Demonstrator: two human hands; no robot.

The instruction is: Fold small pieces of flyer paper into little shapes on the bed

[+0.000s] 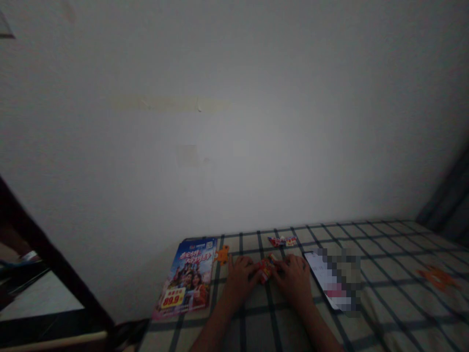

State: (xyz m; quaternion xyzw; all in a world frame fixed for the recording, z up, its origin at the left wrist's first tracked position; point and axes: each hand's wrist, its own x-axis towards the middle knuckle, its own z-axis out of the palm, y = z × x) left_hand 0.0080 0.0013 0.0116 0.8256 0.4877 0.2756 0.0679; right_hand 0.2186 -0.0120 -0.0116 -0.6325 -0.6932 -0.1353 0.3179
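Observation:
A small red piece with white and yellow print, which looks like folded paper, lies on the checked cloth between my hands. My left hand has its thumb and fingers closed on the left side of it. From the other side, my right hand grips its right edge with thumb and fingertips. Just beyond my hands rests a second piece, red, white and blue and pointed at its ends, also like folded paper. The finer folds are too dark and small to make out.
A stack of printed flyers lies left of my hands. A phone with its screen lit, partly blurred out, lies to the right. The checked cloth with orange figures runs up to a pale wall. A dark frame stands at the left.

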